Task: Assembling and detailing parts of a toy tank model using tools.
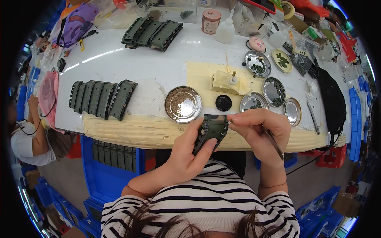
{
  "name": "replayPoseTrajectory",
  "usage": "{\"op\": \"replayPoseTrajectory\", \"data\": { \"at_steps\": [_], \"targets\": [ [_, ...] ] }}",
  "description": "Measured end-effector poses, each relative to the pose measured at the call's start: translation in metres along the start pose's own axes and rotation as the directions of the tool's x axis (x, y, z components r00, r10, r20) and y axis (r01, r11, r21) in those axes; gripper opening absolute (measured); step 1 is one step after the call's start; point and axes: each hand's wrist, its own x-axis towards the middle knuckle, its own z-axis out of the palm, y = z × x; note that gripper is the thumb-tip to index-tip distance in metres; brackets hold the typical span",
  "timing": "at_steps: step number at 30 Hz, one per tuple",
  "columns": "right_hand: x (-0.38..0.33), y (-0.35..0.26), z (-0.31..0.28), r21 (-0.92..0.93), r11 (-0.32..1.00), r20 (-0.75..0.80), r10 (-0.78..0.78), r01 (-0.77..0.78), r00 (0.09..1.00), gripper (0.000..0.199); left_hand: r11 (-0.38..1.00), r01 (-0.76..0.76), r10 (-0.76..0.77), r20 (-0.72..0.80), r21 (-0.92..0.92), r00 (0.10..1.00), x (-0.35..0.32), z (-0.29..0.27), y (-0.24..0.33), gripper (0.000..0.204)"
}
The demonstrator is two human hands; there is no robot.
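My left hand (185,155) is closed around a dark green, curved plastic piece (216,130), held just over the table's front edge with the thumb along its near side. My right hand (262,129) has metal tweezers (273,143) lying across its palm, pointing down to the right. Its thumb and index fingertip pinch together at the piece's upper right corner; whatever is between them is too small to make out. Beyond the hands are a round metal dish (183,104) of small brown parts and a black round cap (223,102).
Similar green pieces (104,97) stand in a row at left, and more (152,33) lie at the back. Metal dishes (274,91) with small green parts, a yellow block (228,82) and a white bottle (226,31) are on the right. A blue crate (89,166) sits below the table.
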Motion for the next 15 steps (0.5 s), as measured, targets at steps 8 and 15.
{"op": "replayPoseTrajectory", "data": {
  "at_steps": [8, 15],
  "targets": [
    [0.010, -0.016, 0.008, -0.109, 0.989, 0.037, -0.092, 0.095, 0.995, 0.020, 0.946, -0.210, 0.206, 0.045, 0.248, 0.978, 0.007, -0.001, 0.008, 0.054],
    [0.012, -0.016, 0.021, -0.268, 0.901, 0.023, -0.348, 0.341, 0.937, 0.021, 0.876, -0.351, 0.343, 0.084, 0.332, 0.936, 0.014, 0.002, 0.008, 0.066]
  ]
}}
